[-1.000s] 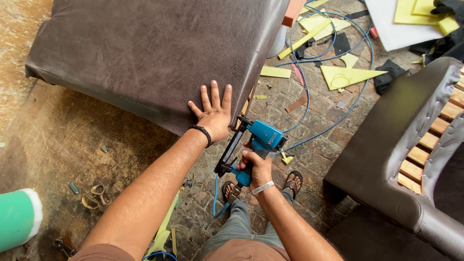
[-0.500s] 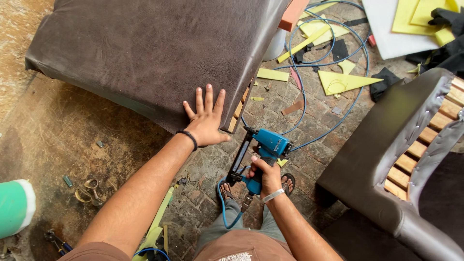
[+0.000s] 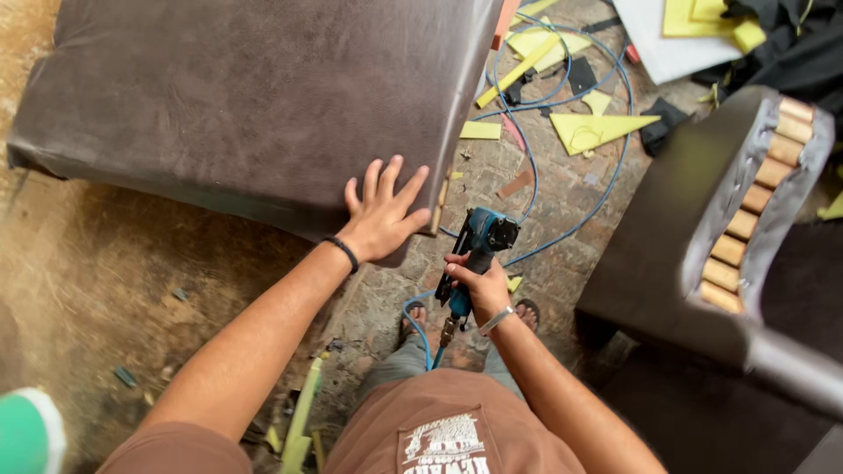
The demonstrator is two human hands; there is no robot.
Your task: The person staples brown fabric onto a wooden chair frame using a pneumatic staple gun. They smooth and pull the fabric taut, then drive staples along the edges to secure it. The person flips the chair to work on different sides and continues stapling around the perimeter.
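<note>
Blue staple gun upright beside flat brown leather cushion.

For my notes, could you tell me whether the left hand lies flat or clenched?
Flat: the left hand rests with fingers spread on the brown cushion.

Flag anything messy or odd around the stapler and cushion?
Yellow foam offcuts and the blue air hose lie loose and tangled on the brick floor beside the brown cushion. The left hand presses the cushion's corner; the right hand grips the blue stapler. No damage visible.
</note>
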